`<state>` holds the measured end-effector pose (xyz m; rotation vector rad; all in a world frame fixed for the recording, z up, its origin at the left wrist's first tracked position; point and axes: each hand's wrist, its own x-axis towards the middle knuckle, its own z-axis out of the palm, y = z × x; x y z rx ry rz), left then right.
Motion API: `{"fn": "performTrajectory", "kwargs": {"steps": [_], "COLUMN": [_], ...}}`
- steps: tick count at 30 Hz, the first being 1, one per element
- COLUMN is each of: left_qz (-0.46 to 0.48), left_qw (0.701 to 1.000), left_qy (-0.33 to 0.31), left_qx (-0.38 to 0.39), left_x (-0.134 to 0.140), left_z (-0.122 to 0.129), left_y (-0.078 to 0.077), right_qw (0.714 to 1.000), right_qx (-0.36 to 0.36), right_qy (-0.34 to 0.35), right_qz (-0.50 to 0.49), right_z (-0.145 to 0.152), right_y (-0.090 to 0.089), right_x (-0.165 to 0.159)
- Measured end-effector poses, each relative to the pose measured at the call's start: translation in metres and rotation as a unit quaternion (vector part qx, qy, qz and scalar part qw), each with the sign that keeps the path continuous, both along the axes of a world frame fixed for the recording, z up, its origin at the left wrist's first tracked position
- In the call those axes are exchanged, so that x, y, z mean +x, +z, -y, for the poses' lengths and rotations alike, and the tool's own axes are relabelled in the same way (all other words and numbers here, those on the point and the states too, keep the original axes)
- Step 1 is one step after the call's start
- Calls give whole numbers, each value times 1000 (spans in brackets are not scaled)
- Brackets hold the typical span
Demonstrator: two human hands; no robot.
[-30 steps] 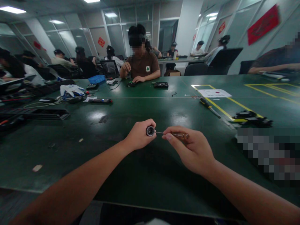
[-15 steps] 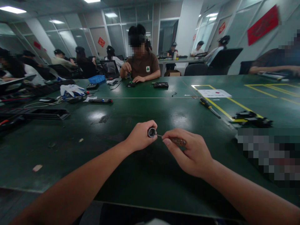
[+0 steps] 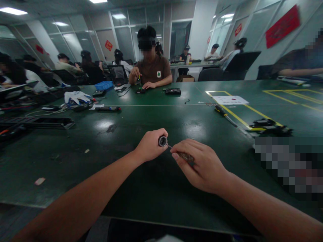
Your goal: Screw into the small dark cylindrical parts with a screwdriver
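Observation:
A small dark cylindrical part [image 3: 163, 141] with a pale ring round its open end is gripped in my left hand [image 3: 150, 147], its opening turned toward me. My right hand [image 3: 202, 164] is closed round the brownish, see-through handle of a small screwdriver [image 3: 185, 156]. The thin shaft points left, and its tip is at the right side of the part's rim; whether it goes inside I cannot tell. Both hands are above the green table [image 3: 141, 195].
To the right lie a yellow-and-black screwdriver [image 3: 225, 116], black parts [image 3: 270, 127] and a paper sheet [image 3: 230, 100]. Gloves [image 3: 77, 97], a pen-like tool [image 3: 108, 109] and a black frame [image 3: 52, 123] are on the left. A co-worker [image 3: 153, 69] sits opposite, working on a small device.
My right hand has shifted slightly left, and the screwdriver now slants more steeply, with its handle lower. My left hand and the cylindrical part have barely moved.

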<state>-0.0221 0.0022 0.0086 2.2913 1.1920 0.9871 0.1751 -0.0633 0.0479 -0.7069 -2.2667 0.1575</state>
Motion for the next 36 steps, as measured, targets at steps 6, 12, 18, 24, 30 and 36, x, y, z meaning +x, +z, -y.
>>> {"fn": "performTrajectory", "kwargs": {"steps": [6, 12, 18, 24, 30, 36], "left_qz": [-27, -33, -16, 31, 34, 25], "left_qw": [1000, 999, 1000, 999, 999, 1000], "left_qy": [0, -4, -9, -4, -15, -13], "left_qx": [9, 19, 13, 8, -10, -5], "left_x": [2, -1, -4, -4, -1, -1], "left_z": [1, 0, 0, -1, 0, 0], "left_y": [1, 0, -2, -4, -3, -4], "right_qw": [1000, 998, 989, 979, 988, 997], "right_qx": [2, -28, -96, -138, -63, -13], "right_qy": [14, -8, -73, -89, -99, -38], "right_qz": [18, -48, -90, -120, -102, -62], "right_z": [3, 1, 0, -1, 1, -1], "right_y": [-3, -6, -8, -9, -6, -2], "right_x": [-3, -1, 0, 1, 3, 2]}}
